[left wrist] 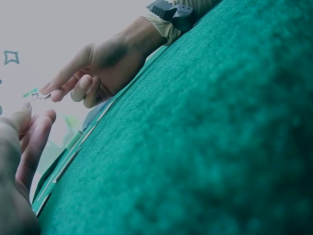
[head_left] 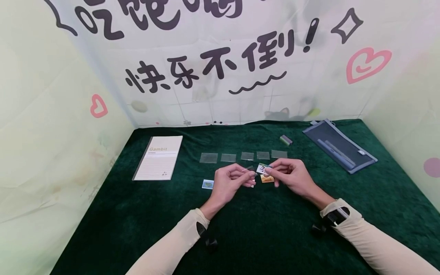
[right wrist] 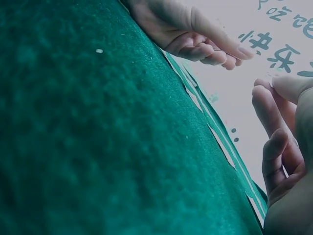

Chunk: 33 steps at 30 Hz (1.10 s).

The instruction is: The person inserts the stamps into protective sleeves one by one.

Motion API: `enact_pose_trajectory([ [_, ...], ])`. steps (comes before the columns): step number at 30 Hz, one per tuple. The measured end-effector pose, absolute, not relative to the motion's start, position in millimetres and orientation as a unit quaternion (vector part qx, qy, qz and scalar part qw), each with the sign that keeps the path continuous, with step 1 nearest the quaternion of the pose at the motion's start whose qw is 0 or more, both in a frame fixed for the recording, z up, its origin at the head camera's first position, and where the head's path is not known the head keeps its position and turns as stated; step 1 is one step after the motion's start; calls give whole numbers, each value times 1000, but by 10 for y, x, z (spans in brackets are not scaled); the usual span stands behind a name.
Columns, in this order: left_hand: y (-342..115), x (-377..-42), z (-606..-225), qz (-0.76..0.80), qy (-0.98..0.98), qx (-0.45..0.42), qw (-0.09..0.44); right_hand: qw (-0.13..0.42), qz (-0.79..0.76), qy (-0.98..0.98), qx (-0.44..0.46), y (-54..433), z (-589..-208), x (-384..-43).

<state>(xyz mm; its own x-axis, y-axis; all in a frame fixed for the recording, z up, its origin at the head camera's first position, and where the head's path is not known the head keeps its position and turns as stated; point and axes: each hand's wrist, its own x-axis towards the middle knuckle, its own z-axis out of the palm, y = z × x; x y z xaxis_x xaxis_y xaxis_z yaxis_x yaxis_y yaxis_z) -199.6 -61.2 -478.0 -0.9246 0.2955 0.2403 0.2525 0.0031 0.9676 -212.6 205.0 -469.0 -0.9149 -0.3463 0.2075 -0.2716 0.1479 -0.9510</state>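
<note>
In the head view my left hand [head_left: 229,182] pinches a small clear plastic sleeve [head_left: 249,167] between thumb and fingers. Close on its right, my right hand [head_left: 293,176] pinches a small white card [head_left: 261,169] with black spots and a green top edge. Both hands are raised over the cloth, fingertips facing each other, in the left wrist view as well. Below them lie an orange card [head_left: 267,179] and, by the left wrist side, a blue card [head_left: 207,184]. Another pale card [head_left: 253,183] is mostly hidden behind the left fingers.
Several clear sleeves [head_left: 208,157] lie in a row beyond the hands on the dark green cloth [head_left: 261,236]. A notebook [head_left: 160,164] is at the left, a blue zip pouch [head_left: 335,149] with pens inside at the right. Behind the row sits a small purple-and-green block [head_left: 285,139].
</note>
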Motion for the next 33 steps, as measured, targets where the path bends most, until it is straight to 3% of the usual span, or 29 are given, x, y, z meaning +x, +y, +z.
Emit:
enact_pose_trajectory([
  [33, -621, -2001, -4800, 668, 711, 219, 16, 66, -608, 753, -244, 2056, -4711, -2142],
])
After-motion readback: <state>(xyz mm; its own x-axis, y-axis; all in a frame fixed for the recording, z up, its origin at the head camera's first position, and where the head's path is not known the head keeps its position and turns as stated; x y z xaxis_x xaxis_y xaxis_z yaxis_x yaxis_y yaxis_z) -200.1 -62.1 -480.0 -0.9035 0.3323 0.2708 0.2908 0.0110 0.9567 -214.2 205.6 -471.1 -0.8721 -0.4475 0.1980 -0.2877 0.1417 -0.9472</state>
